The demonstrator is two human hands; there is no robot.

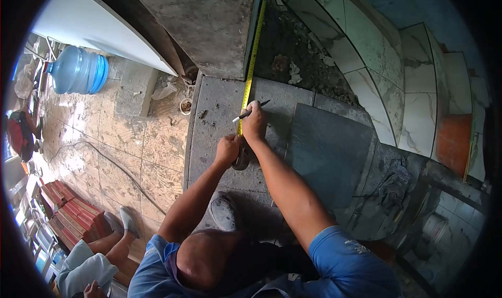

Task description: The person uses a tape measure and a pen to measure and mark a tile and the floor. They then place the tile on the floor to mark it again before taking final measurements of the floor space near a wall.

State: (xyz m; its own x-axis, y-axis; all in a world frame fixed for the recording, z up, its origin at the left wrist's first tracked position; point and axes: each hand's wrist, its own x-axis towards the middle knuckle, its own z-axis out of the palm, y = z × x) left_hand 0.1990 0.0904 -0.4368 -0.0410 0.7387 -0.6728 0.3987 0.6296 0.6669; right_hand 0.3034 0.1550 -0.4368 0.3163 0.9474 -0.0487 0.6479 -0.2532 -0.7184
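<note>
One grey tiled surface (214, 102), dusty, lying under and around both hands. One concrete column (204, 29), rough-faced, beyond the left hand. Several white tiles (366, 102) with grey veining, set in a curved run, well off to the right of the right hand and beyond it. One patch of dark ground (282, 42), strewn with rubble, beyond the right hand. One dark flat slab (329, 151), roughly square, just to the right of the right hand. One stack of red pieces (76, 209), well to the left of the left hand and nearer the wearer. One pale block (135, 89), left of the left hand and farther out. One blue water bottle (78, 70), on its side, past that block. One yellow measuring tape (253, 52), narrow, drawn out from between the hands, along the column's edge. One shoe (224, 211), dusty, on the near side of the left hand. One left hand (227, 149), fingers closed on the near end of the tape; one rounded case (240, 161), partly hidden, just beside it. One right hand (254, 123), at the tape, fingers pinched around one black marker (242, 116), held crosswise over the blade.
</note>
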